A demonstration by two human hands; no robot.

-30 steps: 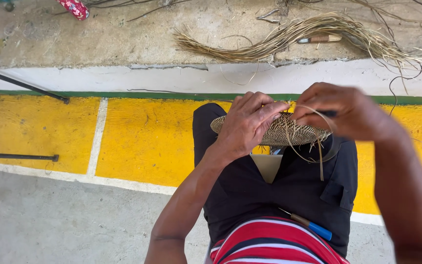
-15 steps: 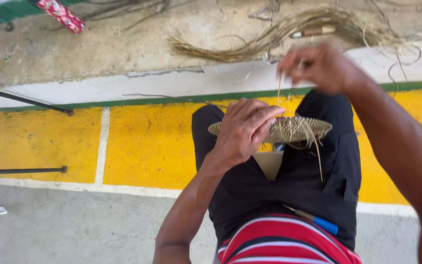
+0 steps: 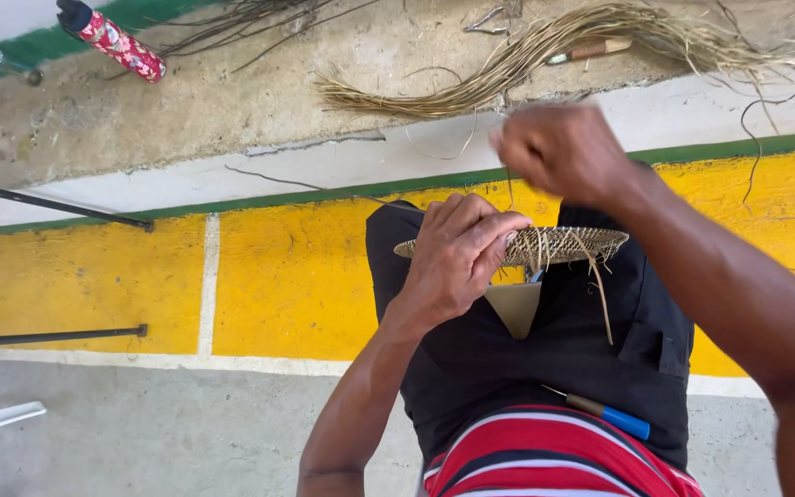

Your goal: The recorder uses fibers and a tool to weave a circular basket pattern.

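Observation:
A flat round woven straw disc [image 3: 563, 245] rests edge-on above my lap, with loose fibre ends hanging from it. My left hand [image 3: 457, 256] grips the disc's left rim, fingers curled over it. My right hand [image 3: 558, 152] is raised above the disc, fingers pinched shut on a thin straw strand [image 3: 511, 196] that runs down to the weave. I sit in black trousers and a red striped shirt.
A bundle of dry straw fibres [image 3: 545, 51] with a wooden-handled tool [image 3: 591, 49] lies on the concrete step ahead. A red floral bottle [image 3: 112, 39] lies at the far left. A blue-handled tool [image 3: 604, 414] sits on my lap. Dark metal rods [image 3: 48, 207] cross the yellow floor at left.
My right hand has risen from the disc's rim to well above it, drawing the strand upward. The left hand has kept its grip on the disc.

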